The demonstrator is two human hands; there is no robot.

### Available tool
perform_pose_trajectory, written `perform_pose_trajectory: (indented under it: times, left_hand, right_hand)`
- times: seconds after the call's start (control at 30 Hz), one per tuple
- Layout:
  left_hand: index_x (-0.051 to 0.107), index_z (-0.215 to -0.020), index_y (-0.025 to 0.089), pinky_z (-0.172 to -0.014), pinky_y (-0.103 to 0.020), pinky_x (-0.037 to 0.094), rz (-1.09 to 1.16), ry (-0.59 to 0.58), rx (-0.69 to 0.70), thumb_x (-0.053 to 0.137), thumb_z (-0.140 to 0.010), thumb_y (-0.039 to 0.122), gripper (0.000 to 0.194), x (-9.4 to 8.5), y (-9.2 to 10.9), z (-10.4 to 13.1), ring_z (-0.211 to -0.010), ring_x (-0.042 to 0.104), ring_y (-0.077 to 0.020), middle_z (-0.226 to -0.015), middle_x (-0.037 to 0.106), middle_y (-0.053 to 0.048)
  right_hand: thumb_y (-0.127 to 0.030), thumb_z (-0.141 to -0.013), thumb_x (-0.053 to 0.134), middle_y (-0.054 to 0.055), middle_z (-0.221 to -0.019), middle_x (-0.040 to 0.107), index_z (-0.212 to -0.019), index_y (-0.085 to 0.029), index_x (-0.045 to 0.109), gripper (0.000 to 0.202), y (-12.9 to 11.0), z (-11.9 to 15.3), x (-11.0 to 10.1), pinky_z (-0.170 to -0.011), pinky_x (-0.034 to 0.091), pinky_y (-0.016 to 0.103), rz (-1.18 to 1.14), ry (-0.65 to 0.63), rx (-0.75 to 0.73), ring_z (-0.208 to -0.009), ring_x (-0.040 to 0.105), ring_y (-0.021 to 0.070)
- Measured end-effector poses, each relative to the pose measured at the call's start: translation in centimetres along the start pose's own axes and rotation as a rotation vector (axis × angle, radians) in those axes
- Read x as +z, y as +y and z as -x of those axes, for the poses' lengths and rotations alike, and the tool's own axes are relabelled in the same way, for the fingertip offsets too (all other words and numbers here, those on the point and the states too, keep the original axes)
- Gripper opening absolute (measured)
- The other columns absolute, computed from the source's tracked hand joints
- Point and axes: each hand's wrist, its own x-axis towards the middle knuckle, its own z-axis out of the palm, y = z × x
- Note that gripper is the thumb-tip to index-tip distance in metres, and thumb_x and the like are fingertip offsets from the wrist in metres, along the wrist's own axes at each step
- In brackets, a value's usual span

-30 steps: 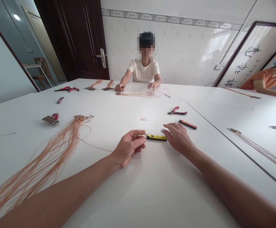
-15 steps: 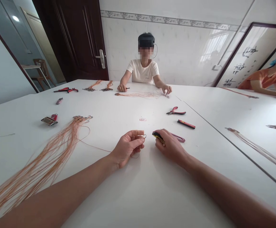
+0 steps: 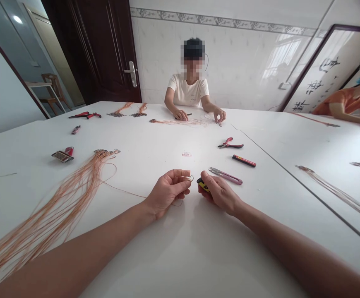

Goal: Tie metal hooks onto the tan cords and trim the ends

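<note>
Between the thumb and fingers of my left hand (image 3: 171,188) is a small dark metal hook (image 3: 192,178), its curved end sticking out to the right. A thin orange line (image 3: 126,191) runs from that hand toward a bundle of orange lines with hooks (image 3: 101,163) on the left. Tape wraps a finger of the left hand. My right hand (image 3: 219,191) is closed on a yellow and black tool (image 3: 203,186), mostly covered by the fingers. Just beyond it lie purple thread snips (image 3: 226,175) with their blades pointing left.
Red-handled pliers (image 3: 230,144) and a red and black bar (image 3: 243,161) lie beyond the snips. A small box (image 3: 63,155) is at the left. Across the table (image 3: 149,256) a person (image 3: 188,93) handles lines; another person (image 3: 343,103) sits far right.
My right hand has turned and drawn back slightly from the snips, which now show whole. The left hand and hook have shifted slightly right. The person opposite has moved one hand right.
</note>
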Motion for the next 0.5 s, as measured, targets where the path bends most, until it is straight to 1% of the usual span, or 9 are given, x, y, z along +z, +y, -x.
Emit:
perform_pose_trajectory:
  times: [0.17,0.33,0.5]
  left_hand:
    - [0.057,-0.091,0.021,-0.049,-0.020,0.034,-0.013,-0.012,0.002,0.067,-0.064,0.030,0.030,0.04,0.02,0.00,-0.057,0.052,-0.0075,-0.069,0.054,0.002]
    - [0.057,-0.090,0.021,-0.050,-0.020,0.034,-0.040,-0.022,0.008,0.065,-0.066,0.030,0.027,0.04,-0.10,-0.05,-0.057,0.051,-0.0066,-0.068,0.053,0.003]
    - [0.058,-0.089,0.021,-0.049,-0.020,0.033,-0.038,-0.017,0.030,0.066,-0.064,0.029,0.027,0.08,-0.29,-0.08,-0.057,0.051,-0.0073,-0.069,0.055,0.002]
  right_hand:
    - [-0.057,-0.080,0.028,-0.003,-0.048,0.038,-0.056,-0.016,0.043,0.050,-0.59,-0.10,0.28,-0.040,0.023,0.020,0.042,0.025,0.002,-0.041,0.029,0.0061]
    - [-0.050,-0.081,0.029,-0.003,-0.046,0.037,-0.055,-0.016,0.043,0.045,-0.58,-0.12,0.35,-0.040,0.024,0.020,0.027,0.037,-0.002,-0.041,0.029,0.0066]
    - [-0.047,-0.080,0.030,-0.003,-0.047,0.038,-0.055,-0.016,0.044,0.042,-0.51,-0.17,0.32,-0.039,0.024,0.020,0.033,0.051,0.013,-0.040,0.030,0.0065]
